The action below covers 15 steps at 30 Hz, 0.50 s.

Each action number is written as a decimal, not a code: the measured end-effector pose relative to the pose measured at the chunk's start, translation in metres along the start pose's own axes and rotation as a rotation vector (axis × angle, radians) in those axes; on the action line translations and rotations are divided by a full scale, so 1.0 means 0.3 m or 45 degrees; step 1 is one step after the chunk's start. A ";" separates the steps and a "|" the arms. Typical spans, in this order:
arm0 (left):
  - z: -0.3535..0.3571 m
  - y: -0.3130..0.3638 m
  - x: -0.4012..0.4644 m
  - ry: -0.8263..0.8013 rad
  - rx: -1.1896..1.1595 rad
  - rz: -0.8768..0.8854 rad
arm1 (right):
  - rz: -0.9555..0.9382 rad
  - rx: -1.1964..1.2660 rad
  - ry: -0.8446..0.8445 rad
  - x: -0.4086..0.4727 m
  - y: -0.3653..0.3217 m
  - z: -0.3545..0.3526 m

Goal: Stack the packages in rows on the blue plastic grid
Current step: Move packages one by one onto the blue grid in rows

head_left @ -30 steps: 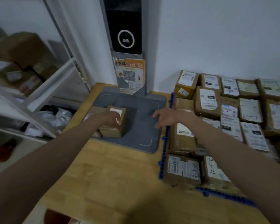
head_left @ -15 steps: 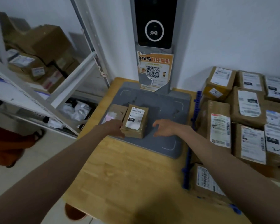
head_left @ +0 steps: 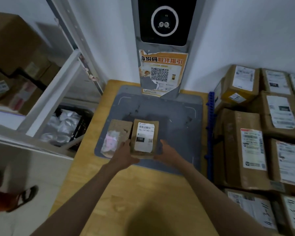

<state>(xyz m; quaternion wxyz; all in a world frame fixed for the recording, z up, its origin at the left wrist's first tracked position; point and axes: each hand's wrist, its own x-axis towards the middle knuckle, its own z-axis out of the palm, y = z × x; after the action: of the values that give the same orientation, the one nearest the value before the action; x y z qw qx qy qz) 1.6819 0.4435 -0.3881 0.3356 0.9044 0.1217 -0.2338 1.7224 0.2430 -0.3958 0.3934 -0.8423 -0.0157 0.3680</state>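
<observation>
Got both hands on a small cardboard package [head_left: 146,137] right now. It's label-up on the grey scanner pad [head_left: 182,120], which sits on the wooden bench [head_left: 95,193]. My left hand [head_left: 124,155] grips its left edge, fingers curled round the near corner, and my right hand [head_left: 169,153] holds the right edge the same way. Touching it on the left is a flatter torn package [head_left: 117,136] with some pinkish plastic showing. The scanner post [head_left: 163,23] with its round camera ring stands behind the pad, with a ripped orange QR poster [head_left: 162,72] stuck on it. Off to my right the blue plastic grid [head_left: 210,126] pokes out along the edge of the stacked packages [head_left: 255,133], all rowed up with white labels facing up. On my left there's a white shelf [head_left: 54,92] with more boxes, and a black crate [head_left: 82,123] of silvery bags under it.
</observation>
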 end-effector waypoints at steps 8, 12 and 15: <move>0.069 0.016 -0.029 -0.048 -0.048 0.010 | -0.077 -0.038 0.197 -0.099 0.002 0.037; 0.060 0.065 -0.057 -0.044 -0.042 0.071 | -0.031 -0.084 0.233 -0.161 0.023 -0.016; 0.033 0.132 -0.077 -0.048 -0.047 0.190 | -0.037 -0.046 0.325 -0.226 0.013 -0.067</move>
<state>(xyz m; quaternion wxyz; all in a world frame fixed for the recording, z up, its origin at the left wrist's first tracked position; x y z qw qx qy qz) 1.6736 0.4060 -0.3613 0.3710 0.9000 0.0520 -0.2228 1.6848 0.2058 -0.3487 0.3822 -0.8890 0.0155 0.2517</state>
